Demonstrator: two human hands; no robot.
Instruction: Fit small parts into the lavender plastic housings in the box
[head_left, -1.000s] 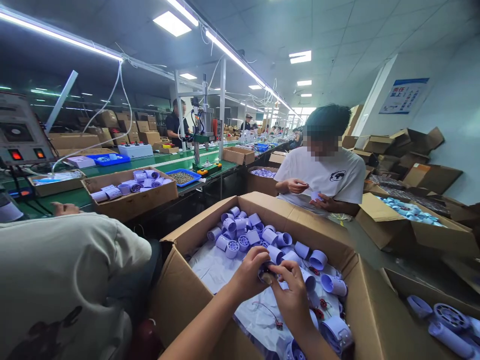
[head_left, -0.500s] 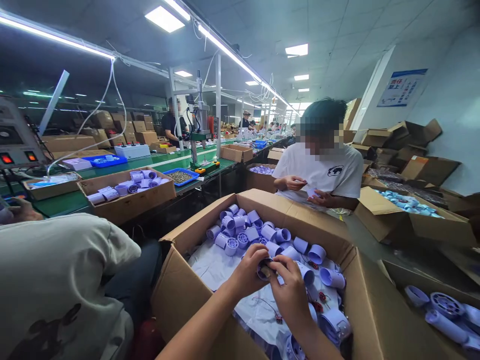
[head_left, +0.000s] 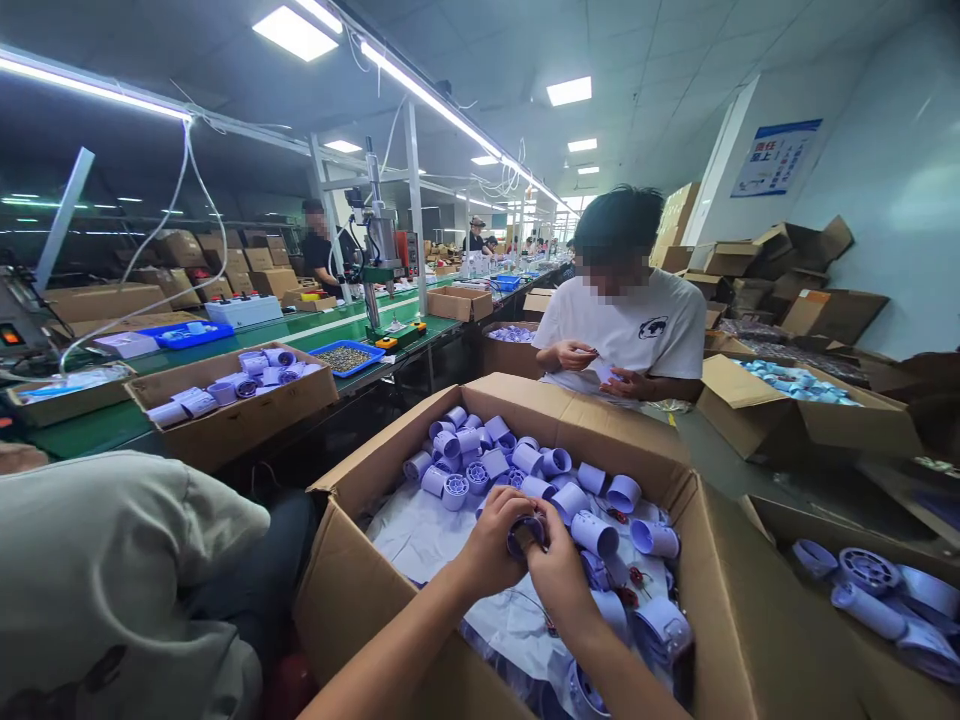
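Observation:
My left hand is closed around a purple plastic cylinder, whose open end faces me. From the other side my right hand grips the same cylinder, with fingers at its rim and a fingertip at the opening. What lies inside is too dark to make out. Both hands are above a large cardboard box with a white plastic liner. Many loose purple cylinders lie in it, beyond and to the right of my hands. Small red parts with thin wires rest among them.
Across the box sits a person in a white shirt, handling small parts. Another person's grey sleeve is close on my left. A carton of purple parts stands on the green bench. Another carton is at right.
The view has turned slightly right. My right hand has closed in more tightly around the cylinder's rim, while my left hand keeps its hold.

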